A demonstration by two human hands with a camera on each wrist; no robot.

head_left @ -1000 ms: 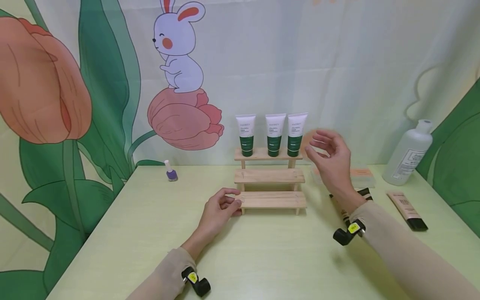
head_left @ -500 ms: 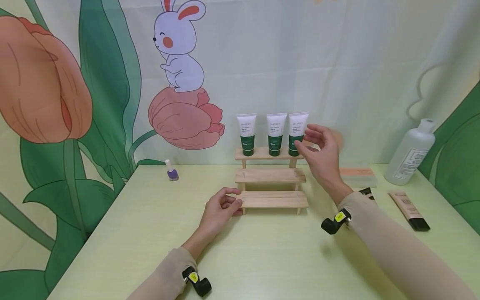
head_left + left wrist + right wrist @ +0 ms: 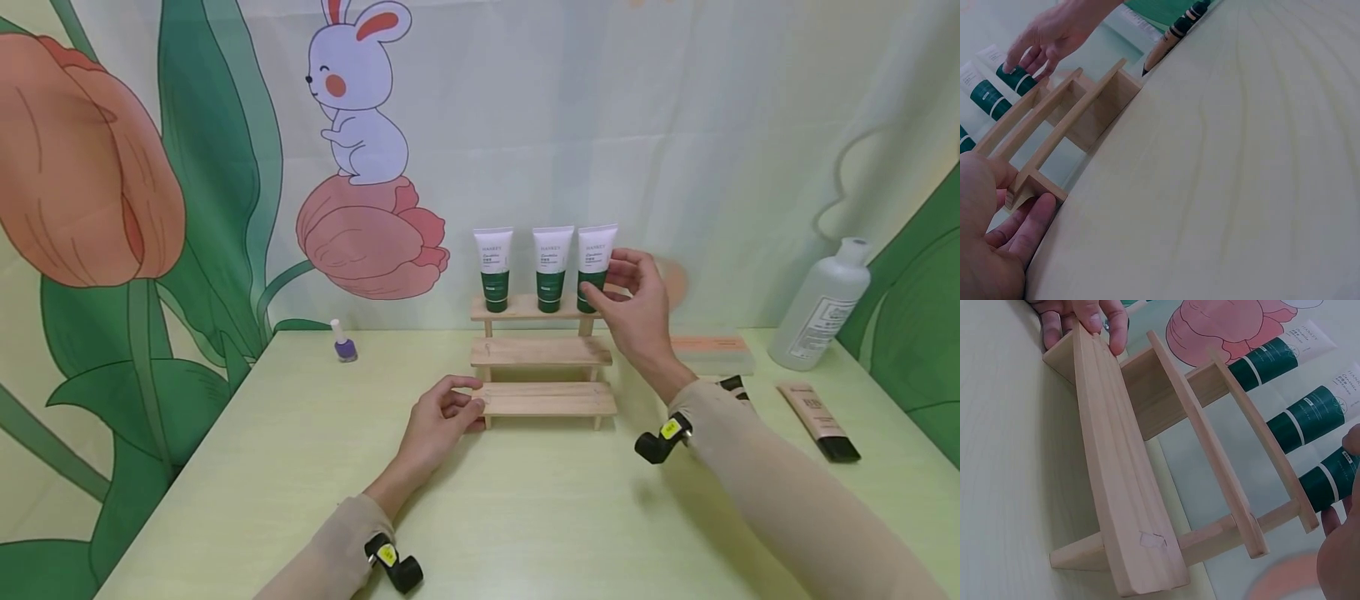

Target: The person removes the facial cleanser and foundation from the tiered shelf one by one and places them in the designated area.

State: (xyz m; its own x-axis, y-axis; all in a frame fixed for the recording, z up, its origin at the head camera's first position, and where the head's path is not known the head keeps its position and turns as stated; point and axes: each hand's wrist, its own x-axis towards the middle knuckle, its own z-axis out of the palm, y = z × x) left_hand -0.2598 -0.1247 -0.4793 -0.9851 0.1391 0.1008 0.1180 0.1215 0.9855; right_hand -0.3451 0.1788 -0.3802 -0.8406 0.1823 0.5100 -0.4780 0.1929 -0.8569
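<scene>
A three-step wooden display stand [image 3: 551, 400] stands on the table. My left hand [image 3: 433, 423] grips the left end of its lowest step; the left wrist view shows fingertips [image 3: 1040, 215] under that end. Three white and green squeeze tubes stand caps down on the top step: a left tube [image 3: 494, 258], a middle tube [image 3: 551, 258] and a right tube [image 3: 597, 250]. My right hand [image 3: 637, 312] pinches the right tube low on its green part, thumb in front and fingers behind. In the right wrist view this tube [image 3: 1317, 489] is partly hidden by the hand.
A purple nail polish bottle [image 3: 344, 346] stands at the back left. To the right are a flat box [image 3: 712, 353], a large white bottle [image 3: 821, 304], a beige tube [image 3: 813, 417] lying flat, and a dark-ended tube [image 3: 734, 387] half hidden by my right forearm.
My right hand has moved left from beside the stand to the right tube, and its thumb and fingers have closed on it. My left hand has stayed at the lowest step.
</scene>
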